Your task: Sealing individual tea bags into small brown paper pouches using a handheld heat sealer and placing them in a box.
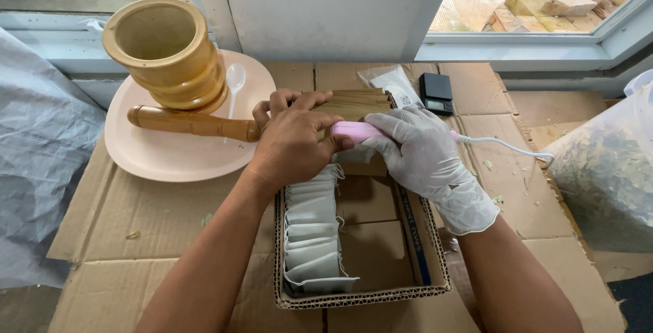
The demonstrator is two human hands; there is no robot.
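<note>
Pink sealer (357,131): a slim corded wand, lying crosswise over the far end of the cardboard box (428,238), near the middle of the cardboard-covered desk (136,238).
Right hand (425,156): gloved in white, its grip closed around the sealer's body, fingers wrapped over the top.
Left hand (292,146): bare, grip pressed down on the sealer's tip and on the brown packets (354,102) beneath; what sits under the palm is hidden.
Handling: the wand looks light and rigid, best held mid-body, clear of the tip. Its white cord (507,146) trails toward the right edge and may tug.
Pouches (313,238): small white filter bags filed in the box's left half; they look soft, light and easily crushed.
Far-left corner: wooden mortar (166,51), pestle (194,123) and white spoon (235,81) on a pink plate (177,163).
Far edge: small black scale (436,93).
</note>
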